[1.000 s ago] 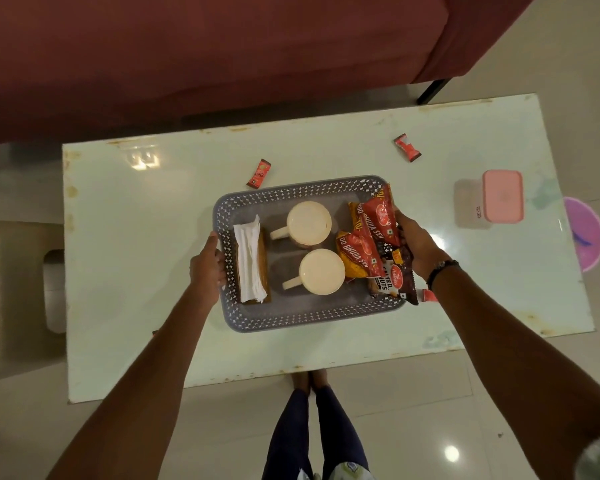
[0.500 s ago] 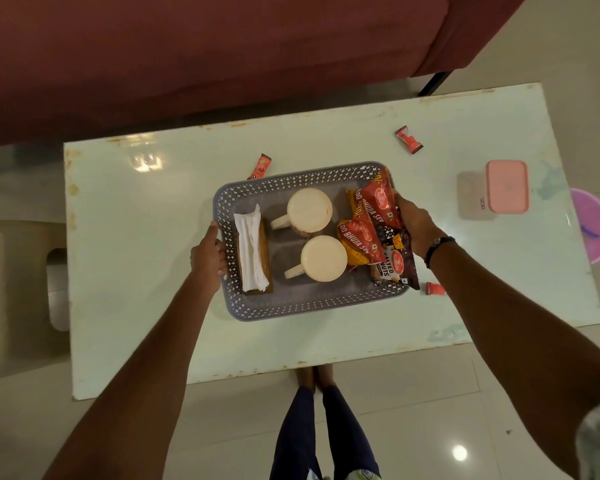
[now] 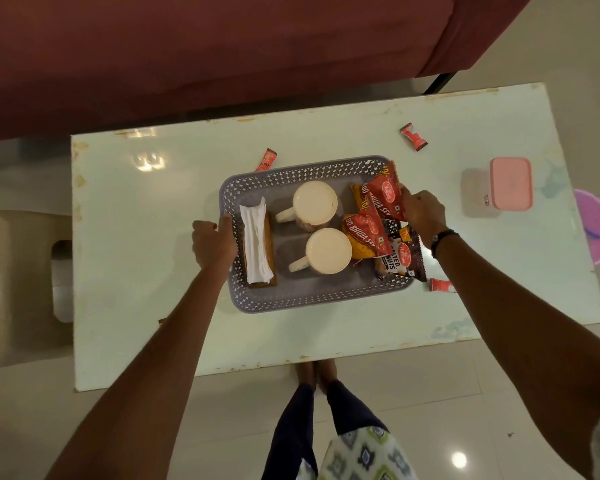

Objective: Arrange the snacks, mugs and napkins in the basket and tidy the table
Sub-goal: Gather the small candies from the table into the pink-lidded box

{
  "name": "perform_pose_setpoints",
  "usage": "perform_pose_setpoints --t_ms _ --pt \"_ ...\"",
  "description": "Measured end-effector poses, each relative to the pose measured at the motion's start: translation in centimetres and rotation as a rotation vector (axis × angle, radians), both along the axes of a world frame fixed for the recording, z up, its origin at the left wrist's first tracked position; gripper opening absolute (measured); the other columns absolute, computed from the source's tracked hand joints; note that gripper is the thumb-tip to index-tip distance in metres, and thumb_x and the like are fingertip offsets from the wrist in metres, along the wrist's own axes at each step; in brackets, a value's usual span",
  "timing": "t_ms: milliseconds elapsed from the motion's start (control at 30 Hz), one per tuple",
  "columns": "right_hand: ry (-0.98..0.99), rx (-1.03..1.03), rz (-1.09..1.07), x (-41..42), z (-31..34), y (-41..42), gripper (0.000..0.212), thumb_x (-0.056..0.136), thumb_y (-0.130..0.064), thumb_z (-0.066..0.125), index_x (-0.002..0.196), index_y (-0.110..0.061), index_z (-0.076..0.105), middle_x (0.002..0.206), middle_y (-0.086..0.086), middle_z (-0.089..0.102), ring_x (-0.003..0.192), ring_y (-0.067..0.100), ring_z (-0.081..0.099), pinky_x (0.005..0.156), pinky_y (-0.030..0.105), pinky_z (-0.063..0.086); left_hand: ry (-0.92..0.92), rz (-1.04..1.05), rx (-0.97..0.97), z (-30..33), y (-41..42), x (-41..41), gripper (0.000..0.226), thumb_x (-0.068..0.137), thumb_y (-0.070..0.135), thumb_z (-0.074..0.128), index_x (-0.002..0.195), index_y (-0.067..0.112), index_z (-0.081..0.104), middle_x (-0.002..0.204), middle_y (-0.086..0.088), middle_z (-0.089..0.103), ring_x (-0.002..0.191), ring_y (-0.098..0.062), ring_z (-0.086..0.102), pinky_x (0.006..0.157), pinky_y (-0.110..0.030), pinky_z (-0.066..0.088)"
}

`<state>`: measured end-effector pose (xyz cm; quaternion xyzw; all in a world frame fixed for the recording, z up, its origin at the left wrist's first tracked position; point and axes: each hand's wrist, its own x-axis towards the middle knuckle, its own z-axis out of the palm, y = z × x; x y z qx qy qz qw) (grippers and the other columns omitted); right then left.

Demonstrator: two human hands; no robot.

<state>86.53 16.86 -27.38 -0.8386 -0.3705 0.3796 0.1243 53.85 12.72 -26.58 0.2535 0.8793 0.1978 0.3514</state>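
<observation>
A grey perforated basket (image 3: 312, 303) sits in the middle of the pale table (image 3: 146, 265). Inside it, white napkins (image 3: 255, 240) lie on a brown holder at the left, two cream mugs (image 3: 315, 202) (image 3: 328, 251) stand in the centre, and red and dark snack packets (image 3: 378, 216) lean at the right. My left hand (image 3: 213, 242) grips the basket's left rim. My right hand (image 3: 423, 213) holds the right rim, its fingers against the red packets.
Three small red wrappers lie on the table: one (image 3: 266, 159) behind the basket, one (image 3: 413, 136) at the back right, one (image 3: 442, 285) beside my right wrist. A pink lidded box (image 3: 510, 183) stands at the right. A maroon sofa (image 3: 222, 46) runs behind the table.
The basket has slid a little away from me toward the sofa, both hands still on its rims. The wrapper behind it is now closer to the basket's edge.
</observation>
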Motion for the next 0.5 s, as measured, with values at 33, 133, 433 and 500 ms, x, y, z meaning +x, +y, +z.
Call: perform_pose_setpoints --t_ms 33,133,433,500 --pt "-0.02 0.038 -0.01 0.1 0.2 -0.2 0.046 0.095 -0.05 0.04 0.094 -0.007 0.057 0.091 0.009 0.06 0.087 0.025 0.056 0.077 0.035 0.044 0.106 -0.051 0.068 0.6 -0.2 0.5 0.042 0.089 0.036 0.052 0.115 0.003 0.048 0.12 -0.015 0.056 0.113 -0.035 0.05 0.093 -0.044 0.041" --pt "-0.152 0.177 -0.019 0.5 0.7 -1.1 0.043 0.094 -0.043 0.045 0.115 -0.006 0.051 0.115 0.013 0.062 0.104 0.029 0.059 0.089 0.042 0.047 0.335 -0.253 0.255 1.9 -0.7 1.9 0.029 0.086 0.019 0.054 0.109 0.003 0.051 0.115 -0.016 0.056 0.108 -0.034 0.048 0.084 -0.041 0.039" --pt "-0.291 0.426 0.177 5.6 1.1 -2.7 0.029 0.093 -0.025 0.053 0.116 -0.007 0.049 0.109 0.013 0.062 0.1 0.03 0.058 0.081 0.042 0.046 0.318 -0.559 0.477 2.9 0.7 12.4 0.023 0.084 0.014 0.057 0.106 0.008 0.053 0.109 -0.01 0.059 0.105 -0.028 0.052 0.085 -0.04 0.041" --pt "-0.315 0.425 0.185 7.8 1.2 -2.7 0.03 0.091 -0.023 0.055 0.116 -0.006 0.049 0.112 0.013 0.06 0.103 0.032 0.056 0.081 0.042 0.044 0.306 -0.582 0.514 3.2 1.0 16.1 0.023 0.084 0.014 0.056 0.105 0.008 0.053 0.108 -0.009 0.059 0.105 -0.027 0.051 0.085 -0.039 0.039"
